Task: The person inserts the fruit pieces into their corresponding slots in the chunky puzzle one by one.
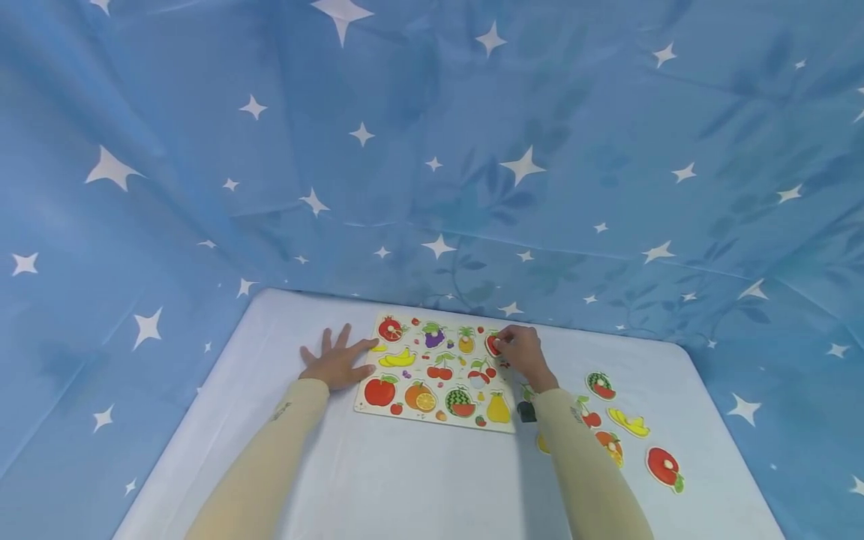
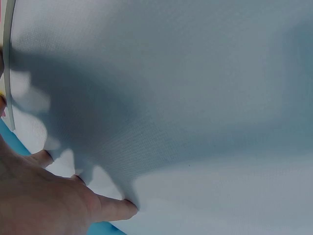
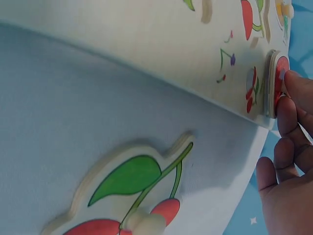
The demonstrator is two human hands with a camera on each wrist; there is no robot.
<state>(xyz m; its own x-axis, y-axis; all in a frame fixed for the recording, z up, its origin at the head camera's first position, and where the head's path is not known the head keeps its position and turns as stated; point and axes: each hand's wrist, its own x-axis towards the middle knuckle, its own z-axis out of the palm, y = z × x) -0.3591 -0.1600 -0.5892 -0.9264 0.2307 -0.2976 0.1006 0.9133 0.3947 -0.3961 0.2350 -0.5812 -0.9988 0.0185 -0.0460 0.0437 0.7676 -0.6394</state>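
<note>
My right hand pinches a red strawberry piece at the far right corner of a wooden fruit puzzle board. In the right wrist view the strawberry piece stands slightly raised above the board, thumb and index finger at its face. My left hand lies with spread fingers at the board's left edge, its thumb and index finger reaching onto it. The left wrist view shows that hand with fingertips on the white table. Printed or inset fruits, including a red apple and a pear, cover the board.
Loose knobbed pieces lie right of the board: watermelon, bananas, cherries, orange and a round red fruit. My right forearm partly covers others. A blue starred curtain hangs behind the white table.
</note>
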